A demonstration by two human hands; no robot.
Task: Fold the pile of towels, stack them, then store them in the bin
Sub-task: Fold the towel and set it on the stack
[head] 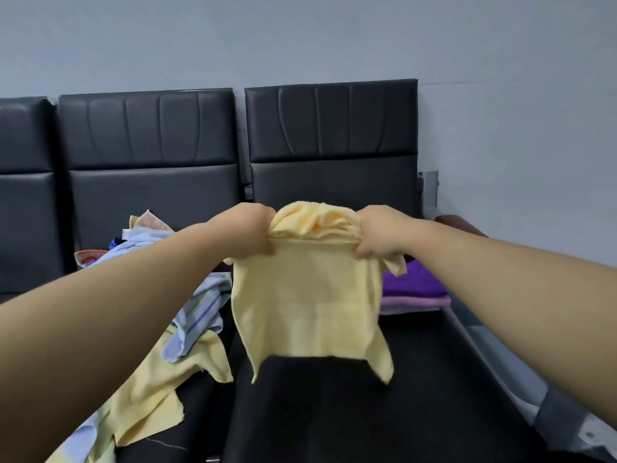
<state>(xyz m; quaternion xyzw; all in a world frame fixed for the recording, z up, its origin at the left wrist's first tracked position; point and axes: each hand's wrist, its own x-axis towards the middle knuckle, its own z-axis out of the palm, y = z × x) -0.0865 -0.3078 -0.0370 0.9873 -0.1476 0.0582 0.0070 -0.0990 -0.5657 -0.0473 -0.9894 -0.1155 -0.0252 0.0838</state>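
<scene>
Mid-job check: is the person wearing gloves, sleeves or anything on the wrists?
No. The left hand and right hand are bare, no gloves; left forearm and right forearm are uncovered to the frame edge: no sleeve, watch or band in view.

One wide-angle view, worn on the head. It faces forward and slightly down, close over the left hand (248, 232) and right hand (380, 233), toward seats (334, 128) and wall (334, 38).

Left hand (248, 230), right hand (380, 233): grip yellow towel (310, 302) | unfolded pile (173, 312) left | purple folded stack (414, 289) right
</scene>
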